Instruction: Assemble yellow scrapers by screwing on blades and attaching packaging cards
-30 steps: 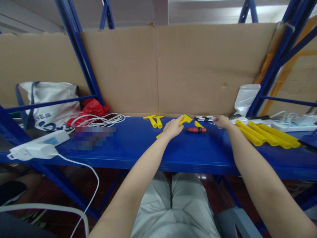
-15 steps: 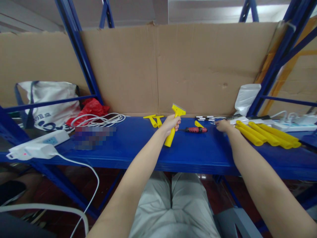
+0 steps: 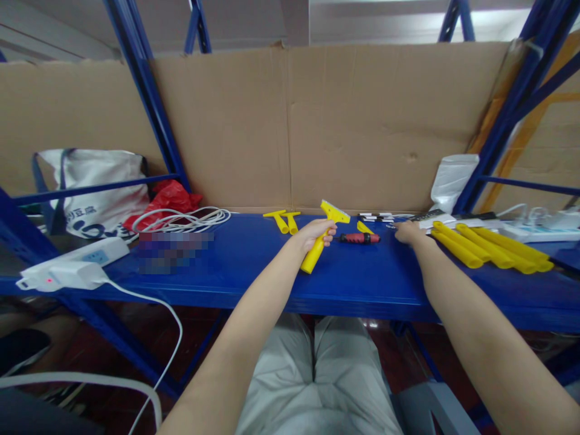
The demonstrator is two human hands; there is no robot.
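Note:
My left hand (image 3: 316, 232) is closed round the handle of a yellow scraper (image 3: 322, 240), held just above the blue shelf (image 3: 254, 266) with its blade end tilted up and to the right. My right hand (image 3: 409, 231) rests on the shelf further right, its fingers curled near small white and black parts (image 3: 378, 215); whether they grip anything is hidden. A red and black screwdriver (image 3: 359, 238) lies between the two hands. A small yellow piece (image 3: 363, 227) lies behind it.
Two yellow scraper handles (image 3: 284, 220) lie left of my left hand. Several long yellow handles (image 3: 489, 252) lie at the right. A coiled white cable (image 3: 181, 219), a red bag (image 3: 167, 197), a white tote (image 3: 93, 190) and a power strip (image 3: 67, 266) sit left. Cardboard backs the shelf.
My left hand picked the yellow scraper up off the shelf, raised it upright, and has now tilted it lower to the right. My right hand shifted slightly right and stays on the shelf.

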